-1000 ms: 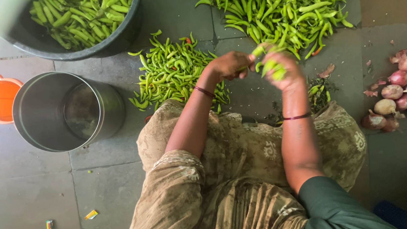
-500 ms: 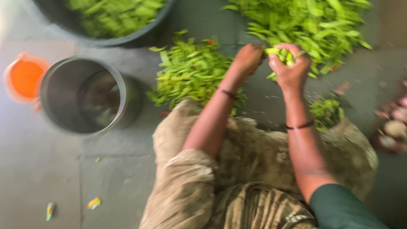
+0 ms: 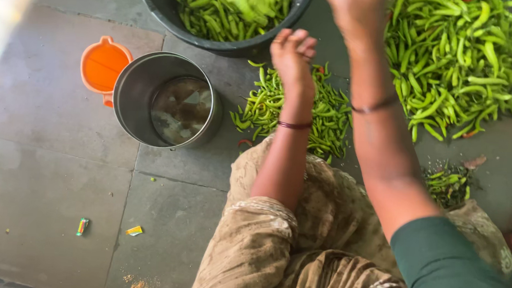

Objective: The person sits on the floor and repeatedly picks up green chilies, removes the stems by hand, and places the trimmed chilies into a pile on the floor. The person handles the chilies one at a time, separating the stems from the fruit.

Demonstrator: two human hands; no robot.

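My left hand (image 3: 293, 51) hangs loosely curled and empty over the chillies (image 3: 296, 108); right hand (image 3: 356, 12) grip indeterminable, by the tub (image 3: 158, 7).

Green chillies (image 3: 295, 114) heaped on floor
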